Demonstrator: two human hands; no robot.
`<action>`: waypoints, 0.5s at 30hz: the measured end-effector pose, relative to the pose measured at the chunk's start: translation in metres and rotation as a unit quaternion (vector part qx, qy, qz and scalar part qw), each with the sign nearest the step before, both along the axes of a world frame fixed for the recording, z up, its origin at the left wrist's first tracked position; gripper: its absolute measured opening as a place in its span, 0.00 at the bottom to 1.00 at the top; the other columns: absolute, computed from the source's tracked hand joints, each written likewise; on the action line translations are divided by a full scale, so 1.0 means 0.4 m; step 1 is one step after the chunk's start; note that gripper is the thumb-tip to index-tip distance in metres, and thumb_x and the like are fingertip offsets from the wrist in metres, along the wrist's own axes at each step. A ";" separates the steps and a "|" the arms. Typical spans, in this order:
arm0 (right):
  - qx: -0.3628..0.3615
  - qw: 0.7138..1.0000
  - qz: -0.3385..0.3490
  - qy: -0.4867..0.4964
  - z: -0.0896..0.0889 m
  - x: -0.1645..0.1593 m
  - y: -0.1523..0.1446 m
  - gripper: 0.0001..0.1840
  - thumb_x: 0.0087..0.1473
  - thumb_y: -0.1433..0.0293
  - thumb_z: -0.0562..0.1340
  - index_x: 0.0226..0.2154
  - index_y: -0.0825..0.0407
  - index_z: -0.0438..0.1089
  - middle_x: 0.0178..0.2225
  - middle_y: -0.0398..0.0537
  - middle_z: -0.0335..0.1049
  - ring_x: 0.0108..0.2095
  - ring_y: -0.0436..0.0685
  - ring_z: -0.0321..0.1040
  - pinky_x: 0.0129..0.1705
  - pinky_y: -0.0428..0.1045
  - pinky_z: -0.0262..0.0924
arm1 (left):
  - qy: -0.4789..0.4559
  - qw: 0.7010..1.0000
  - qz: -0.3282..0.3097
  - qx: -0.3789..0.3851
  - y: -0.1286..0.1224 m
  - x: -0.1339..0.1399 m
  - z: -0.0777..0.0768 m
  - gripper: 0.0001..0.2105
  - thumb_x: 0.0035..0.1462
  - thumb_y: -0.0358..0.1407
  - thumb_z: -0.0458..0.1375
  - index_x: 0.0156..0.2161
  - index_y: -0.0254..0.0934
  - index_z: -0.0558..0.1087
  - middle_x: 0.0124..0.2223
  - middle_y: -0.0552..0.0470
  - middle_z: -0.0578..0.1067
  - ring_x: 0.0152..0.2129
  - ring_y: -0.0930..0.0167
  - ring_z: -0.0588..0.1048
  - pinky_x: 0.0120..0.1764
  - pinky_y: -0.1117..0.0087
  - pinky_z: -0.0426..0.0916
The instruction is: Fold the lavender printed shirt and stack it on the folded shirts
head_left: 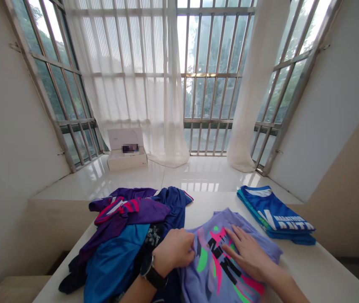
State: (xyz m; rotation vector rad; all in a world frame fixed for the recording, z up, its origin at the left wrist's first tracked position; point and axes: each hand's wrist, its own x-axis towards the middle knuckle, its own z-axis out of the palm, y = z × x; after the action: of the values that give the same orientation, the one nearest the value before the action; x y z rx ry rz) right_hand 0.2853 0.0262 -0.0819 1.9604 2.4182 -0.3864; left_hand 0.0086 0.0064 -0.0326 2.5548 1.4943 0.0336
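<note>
A lavender T-shirt [204,277] with a pink, green and black print lies on the white table in front of me. My left hand [176,249], wearing a black watch [149,271] on the wrist, is closed at the shirt's left edge, its fingers curled on the lavender cloth. Flat across the print rests my right hand [247,254], fingers spread. Just left of the shirt is a loose heap of clothes: a purple shirt [148,212], a navy garment [176,210], a bright blue one [116,252] and dark pieces partly hidden beneath.
Folded blue shirts [274,210] form a neat stack on the table [327,269] at the right. Behind the table, a white open box [127,160] stands on the glossy sill [198,174]. Sheer curtains [129,84] hang before barred windows.
</note>
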 end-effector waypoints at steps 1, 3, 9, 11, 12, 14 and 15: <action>0.002 1.000 0.012 -0.002 0.002 -0.008 0.023 0.48 0.55 0.37 0.44 0.66 0.51 0.54 0.69 0.57 0.46 0.68 0.69 0.42 0.67 0.64 0.42 | -0.010 1.000 -0.014 -0.017 -0.004 0.002 -0.001 0.07 0.52 0.37 0.58 0.36 0.42 0.76 0.34 0.49 0.79 0.33 0.61 0.78 0.35 0.66 0.69; 0.019 0.999 0.035 -0.013 -0.004 -0.023 0.075 0.49 0.55 0.37 0.45 0.66 0.53 0.54 0.69 0.56 0.47 0.68 0.70 0.42 0.67 0.65 0.42 | -0.039 0.997 -0.040 -0.050 -0.004 0.007 -0.008 0.08 0.51 0.41 0.60 0.35 0.43 0.77 0.33 0.52 0.79 0.32 0.63 0.77 0.37 0.66 0.69; 0.108 0.986 0.127 -0.012 -0.020 -0.056 0.249 0.41 0.61 0.45 0.45 0.67 0.53 0.52 0.70 0.54 0.45 0.69 0.65 0.40 0.68 0.61 0.41 | -0.153 0.980 -0.107 0.065 0.026 0.027 -0.040 0.13 0.51 0.40 0.64 0.42 0.41 0.75 0.51 0.48 0.74 0.51 0.60 0.70 0.55 0.59 0.62; 0.146 0.981 0.127 -0.020 -0.009 -0.068 0.276 0.37 0.62 0.50 0.48 0.66 0.54 0.54 0.69 0.56 0.46 0.69 0.65 0.40 0.68 0.61 0.41 | -0.176 0.969 -0.162 0.066 0.034 0.031 -0.053 0.12 0.55 0.32 0.59 0.46 0.42 0.74 0.54 0.49 0.73 0.53 0.64 0.69 0.58 0.63 0.60; 0.165 0.979 0.115 -0.024 -0.004 -0.074 0.277 0.35 0.62 0.53 0.50 0.65 0.55 0.57 0.69 0.57 0.46 0.69 0.66 0.40 0.68 0.61 0.41 | -0.181 0.965 -0.183 0.057 0.036 0.033 -0.060 0.13 0.56 0.29 0.57 0.46 0.41 0.73 0.54 0.50 0.73 0.53 0.66 0.69 0.58 0.66 0.60; 0.193 0.978 0.075 -0.024 -0.003 -0.083 0.248 0.32 0.61 0.55 0.53 0.62 0.55 0.61 0.69 0.59 0.47 0.69 0.68 0.40 0.67 0.62 0.43 | -0.186 0.961 -0.201 0.043 0.033 0.038 -0.073 0.13 0.59 0.28 0.53 0.48 0.40 0.73 0.53 0.50 0.74 0.53 0.68 0.70 0.59 0.68 0.61; 0.198 0.979 0.050 -0.019 -0.009 -0.086 0.221 0.32 0.61 0.55 0.54 0.61 0.55 0.62 0.68 0.60 0.48 0.68 0.70 0.41 0.66 0.63 0.44 | -0.188 0.961 -0.200 0.042 0.030 0.040 -0.079 0.13 0.61 0.29 0.52 0.49 0.40 0.72 0.54 0.50 0.74 0.54 0.68 0.69 0.60 0.67 0.60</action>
State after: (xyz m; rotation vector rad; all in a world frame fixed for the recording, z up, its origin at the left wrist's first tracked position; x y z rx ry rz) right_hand 0.2511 0.1147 -0.0855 1.9350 2.7232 0.1487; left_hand 0.0246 0.0183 -0.0642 2.6692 0.8444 0.5052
